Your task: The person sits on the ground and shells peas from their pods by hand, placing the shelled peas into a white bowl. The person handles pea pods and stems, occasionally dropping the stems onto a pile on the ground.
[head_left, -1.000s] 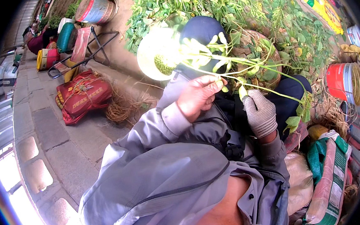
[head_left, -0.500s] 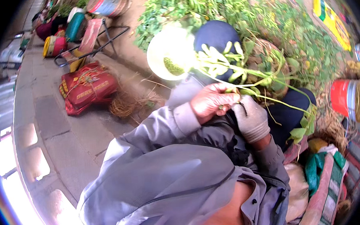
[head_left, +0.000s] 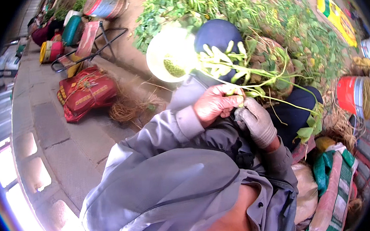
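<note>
My bare left hand [head_left: 214, 105] is closed, thumb and fingertips pinching a green bean pod [head_left: 240, 103]. Touching the same pod from the right is my right hand [head_left: 257, 121], in a pale knitted glove with curled fingers partly hidden. A pulled-up bean plant [head_left: 261, 82] stretches just beyond both hands, its cluster of plump pale-green pods [head_left: 219, 56] to the left and its leaves to the right. Past my left hand stands a white bucket [head_left: 153, 54], washed out by bright light, with small green beans [head_left: 173, 68] inside.
A large heap of leafy plants [head_left: 280, 12] lies ahead, with a dark blue ball-like shape [head_left: 218, 35] before it. Left are a red bag [head_left: 88, 94] and a folding stool [head_left: 100, 42]. Right are a red tin [head_left: 349, 97] and a green-and-white sack [head_left: 335, 186].
The fingers of my gloved right hand have turned and drawn closer to my left fingertips around the pod. The whole view has shifted slightly.
</note>
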Demonstrator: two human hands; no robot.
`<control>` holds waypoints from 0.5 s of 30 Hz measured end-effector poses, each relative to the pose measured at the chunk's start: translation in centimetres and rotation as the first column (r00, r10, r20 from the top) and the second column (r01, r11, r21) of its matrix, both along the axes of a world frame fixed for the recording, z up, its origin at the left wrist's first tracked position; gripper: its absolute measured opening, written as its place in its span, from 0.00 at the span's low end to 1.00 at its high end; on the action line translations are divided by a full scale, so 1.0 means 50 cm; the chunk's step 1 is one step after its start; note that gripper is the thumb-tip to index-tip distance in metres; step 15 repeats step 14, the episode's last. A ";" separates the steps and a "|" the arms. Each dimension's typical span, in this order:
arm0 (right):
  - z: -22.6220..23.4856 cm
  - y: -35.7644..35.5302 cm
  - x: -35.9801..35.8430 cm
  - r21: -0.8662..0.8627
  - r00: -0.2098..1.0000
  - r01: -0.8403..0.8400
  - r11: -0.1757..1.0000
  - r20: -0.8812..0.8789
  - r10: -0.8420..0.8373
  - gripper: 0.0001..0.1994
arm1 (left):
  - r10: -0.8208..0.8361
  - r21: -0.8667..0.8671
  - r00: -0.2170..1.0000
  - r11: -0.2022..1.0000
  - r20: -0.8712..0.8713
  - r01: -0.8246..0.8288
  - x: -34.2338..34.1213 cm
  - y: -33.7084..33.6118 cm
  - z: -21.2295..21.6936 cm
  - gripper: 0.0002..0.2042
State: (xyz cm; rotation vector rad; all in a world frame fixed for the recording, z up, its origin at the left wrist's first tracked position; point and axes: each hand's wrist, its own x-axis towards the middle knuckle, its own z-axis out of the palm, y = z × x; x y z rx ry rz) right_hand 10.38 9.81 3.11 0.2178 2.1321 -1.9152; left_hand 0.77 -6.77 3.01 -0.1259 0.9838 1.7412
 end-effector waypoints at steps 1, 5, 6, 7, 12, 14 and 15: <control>0.002 0.001 -0.002 -0.017 1.000 -0.004 1.000 0.011 0.004 0.08 | -0.003 0.003 1.000 1.000 -0.012 0.003 -0.002 0.000 0.000 0.07; 0.019 0.007 0.000 -0.181 0.995 0.067 0.981 0.085 -0.052 0.09 | -0.060 0.018 0.998 0.998 0.013 0.060 -0.009 -0.004 0.003 0.07; 0.018 0.010 0.001 -0.331 0.979 0.104 0.938 0.201 -0.038 0.08 | -0.056 0.027 0.998 0.998 -0.016 0.056 -0.005 -0.001 -0.001 0.07; 0.017 0.013 0.001 -0.278 0.995 0.022 0.960 0.098 0.006 0.08 | -0.066 -0.002 0.997 0.998 -0.036 0.066 -0.007 0.000 0.007 0.08; 0.001 0.007 0.001 -0.344 0.990 0.067 0.936 0.139 -0.020 0.06 | -0.091 -0.084 0.984 0.993 -0.154 0.079 -0.004 0.005 0.023 0.08; 0.002 0.009 0.000 -0.435 0.962 0.158 0.886 0.268 -0.040 0.06 | -0.103 -0.085 0.982 0.992 -0.156 0.091 -0.005 0.004 0.020 0.08; 0.002 0.009 0.000 -0.435 0.962 0.158 0.886 0.268 -0.040 0.06 | -0.103 -0.085 0.982 0.992 -0.156 0.091 -0.005 0.004 0.020 0.08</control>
